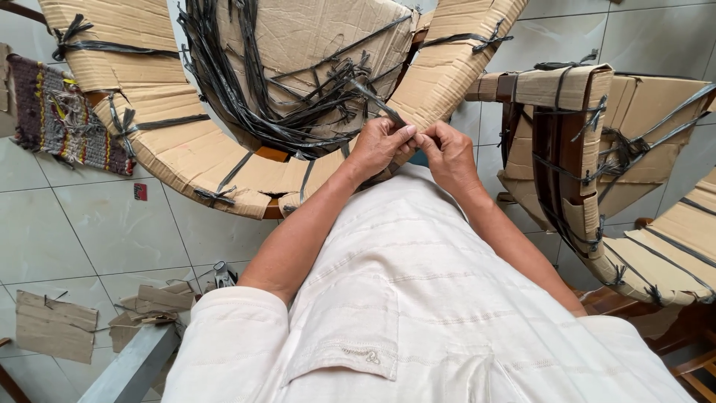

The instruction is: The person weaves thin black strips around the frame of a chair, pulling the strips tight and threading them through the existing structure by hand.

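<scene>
My left hand [380,145] and my right hand [446,149] meet in front of my chest, both pinching a dark grey plastic strap [380,104] that runs up and left to a bundle of straps [298,104]. The bundle lies across a curved piece of furniture wrapped in brown cardboard [186,149] just beyond my hands. My fingers are closed tight on the strap's end. My white shirt fills the lower frame.
A second cardboard-wrapped chair [597,149] tied with dark straps stands at the right. A woven multicoloured mat [60,119] lies on the pale tiled floor at the left. Cardboard scraps [56,325] and a small dark tool [222,275] lie at the lower left.
</scene>
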